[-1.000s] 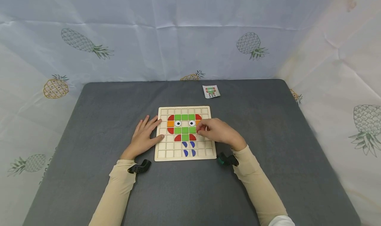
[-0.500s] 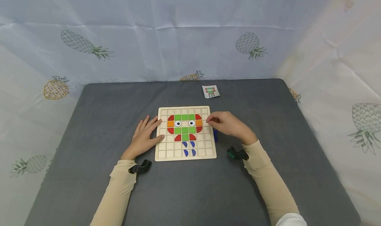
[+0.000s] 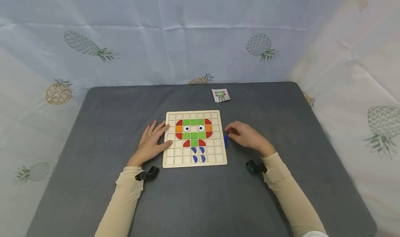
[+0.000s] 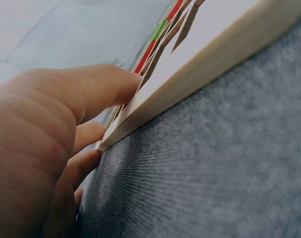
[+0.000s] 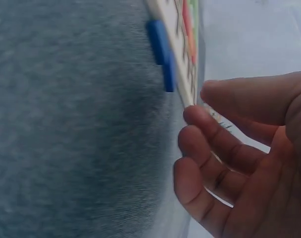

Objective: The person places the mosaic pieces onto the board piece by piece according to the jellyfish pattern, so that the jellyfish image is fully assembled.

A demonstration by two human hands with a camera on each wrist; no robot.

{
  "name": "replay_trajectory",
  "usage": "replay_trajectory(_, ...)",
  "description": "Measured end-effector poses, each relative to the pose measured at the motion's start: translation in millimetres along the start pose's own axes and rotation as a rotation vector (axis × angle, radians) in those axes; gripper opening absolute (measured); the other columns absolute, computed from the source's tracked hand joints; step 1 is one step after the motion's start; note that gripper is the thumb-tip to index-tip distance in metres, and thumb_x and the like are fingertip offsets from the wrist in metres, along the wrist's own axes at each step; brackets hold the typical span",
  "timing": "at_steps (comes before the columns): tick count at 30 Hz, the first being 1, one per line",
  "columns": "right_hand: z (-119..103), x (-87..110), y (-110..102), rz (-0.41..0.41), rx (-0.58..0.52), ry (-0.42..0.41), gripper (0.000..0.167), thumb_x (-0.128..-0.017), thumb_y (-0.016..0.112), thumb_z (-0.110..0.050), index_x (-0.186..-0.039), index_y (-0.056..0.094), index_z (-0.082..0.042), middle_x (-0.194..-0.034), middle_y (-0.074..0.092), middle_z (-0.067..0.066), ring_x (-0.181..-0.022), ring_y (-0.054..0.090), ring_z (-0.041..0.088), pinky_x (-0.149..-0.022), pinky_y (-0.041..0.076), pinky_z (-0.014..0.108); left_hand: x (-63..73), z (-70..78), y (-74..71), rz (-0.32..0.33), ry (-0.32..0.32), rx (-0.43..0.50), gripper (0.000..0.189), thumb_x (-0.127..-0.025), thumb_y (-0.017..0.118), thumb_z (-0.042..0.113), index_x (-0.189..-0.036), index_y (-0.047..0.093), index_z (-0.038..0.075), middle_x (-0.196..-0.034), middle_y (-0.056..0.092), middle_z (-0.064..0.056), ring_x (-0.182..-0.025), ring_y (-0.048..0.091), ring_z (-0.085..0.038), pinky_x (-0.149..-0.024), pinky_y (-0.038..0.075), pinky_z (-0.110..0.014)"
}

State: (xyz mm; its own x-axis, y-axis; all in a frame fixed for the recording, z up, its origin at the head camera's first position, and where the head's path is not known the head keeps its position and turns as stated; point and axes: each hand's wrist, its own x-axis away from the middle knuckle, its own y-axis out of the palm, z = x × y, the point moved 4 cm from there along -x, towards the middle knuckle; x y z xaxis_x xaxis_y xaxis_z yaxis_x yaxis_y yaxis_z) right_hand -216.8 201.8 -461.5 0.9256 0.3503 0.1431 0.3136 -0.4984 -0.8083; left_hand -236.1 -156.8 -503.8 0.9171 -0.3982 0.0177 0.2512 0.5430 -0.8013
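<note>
A wooden grid board (image 3: 173,153) lies on the table with red, green and orange tiles, two eye tiles and several small blue pieces (image 3: 195,159) in its cells. My left hand (image 3: 149,146) rests flat with spread fingers on its left edge; in the left wrist view the thumb (image 4: 106,84) presses the rim. Off the right edge, my right hand (image 3: 248,136) hovers with loosely bent fingers. In the right wrist view its thumb and fingertips (image 5: 187,178) stand apart and hold nothing. Blue blocks (image 3: 226,142) lie beside the board, close to these fingers.
A small picture card (image 3: 220,95) with a similar coloured figure lies behind the board. The dark grey table (image 3: 193,202) ends at a pineapple-print cloth (image 3: 175,56) at the back and sides. Black wrist cameras (image 3: 256,167) sit on both forearms.
My right hand has withdrawn from the board's red and orange tiles to the right, beyond the board's edge, uncovering those tiles and the blue blocks. My left hand has stayed put.
</note>
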Motion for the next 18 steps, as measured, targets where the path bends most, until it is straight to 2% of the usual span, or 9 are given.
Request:
replay_trajectory(6, 3.4, 1.9, 6.4, -0.014, 0.056, 0.024, 0.022, -0.096, 0.062, -0.005, -0.116, 0.071, -0.004, -0.108, 0.068, 0.01, -0.089, 0.059, 0.021, -0.081, 0.054, 0.04, -0.7, -0.4, 0.9, -0.004, -0.007, 0.0, 0.075, -0.094, 0.068, 0.039, -0.159, 0.037, 0.017, -0.169, 0.026, -0.008, -0.16, 0.003, -0.035, -0.129, -0.004, -0.054)
replay_trajectory(12, 0.5, 3.3, 10.7, -0.05, 0.071, 0.015, 0.027, -0.095, 0.068, -0.011, -0.12, 0.07, -0.002, -0.099, 0.064, 0.007, -0.084, 0.056, 0.017, -0.073, 0.049, 0.032, -0.7, -0.3, 1.0, -0.009, -0.013, -0.001, 0.076, -0.094, 0.069, 0.038, -0.159, 0.037, 0.016, -0.169, 0.026, -0.009, -0.16, 0.003, -0.035, -0.129, -0.004, -0.054)
replay_trajectory(18, -1.2, 3.6, 12.3, -0.058, 0.096, 0.024, 0.023, -0.095, 0.069, -0.012, -0.116, 0.073, -0.007, -0.095, 0.062, 0.004, -0.083, 0.054, 0.016, -0.07, 0.046, 0.028, -0.8, -0.4, 1.0, -0.008, -0.009, -0.009, 0.076, -0.094, 0.068, 0.039, -0.159, 0.036, 0.016, -0.169, 0.025, -0.009, -0.16, 0.003, -0.036, -0.129, -0.004, -0.054)
